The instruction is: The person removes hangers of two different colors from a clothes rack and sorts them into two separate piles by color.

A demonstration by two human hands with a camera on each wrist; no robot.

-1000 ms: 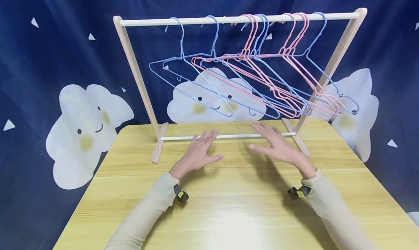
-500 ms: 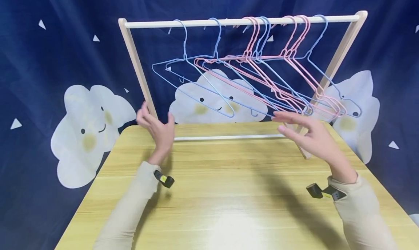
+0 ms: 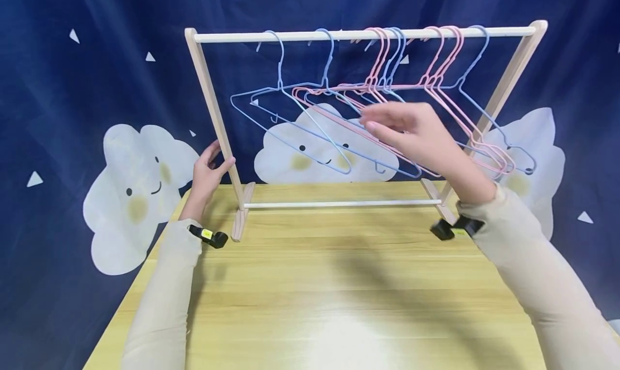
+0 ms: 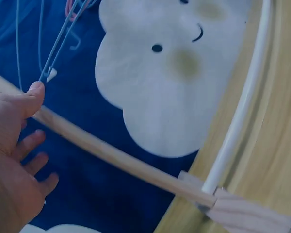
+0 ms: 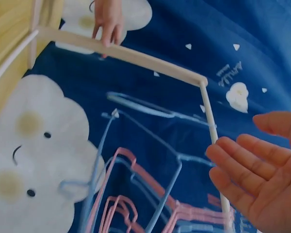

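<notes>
A wooden clothes rack stands on the table, with several blue hangers and pink hangers hooked over its white top rail. My left hand is at the rack's left post, thumb on the near side and fingers around the far side. In the left wrist view the post passes between thumb and fingers. My right hand is raised in front of the middle hangers and covers part of them. Its fingers are loosely bent with nothing in them, and in the right wrist view the palm shows.
The wooden table spreads out in front of the rack. A white lower bar joins the rack's two feet. Behind hangs a dark blue curtain with white clouds and small triangles.
My left hand has moved from over the table to the left post and taken hold of it. My right hand went right, then rose up and leftward in front of the hangers.
</notes>
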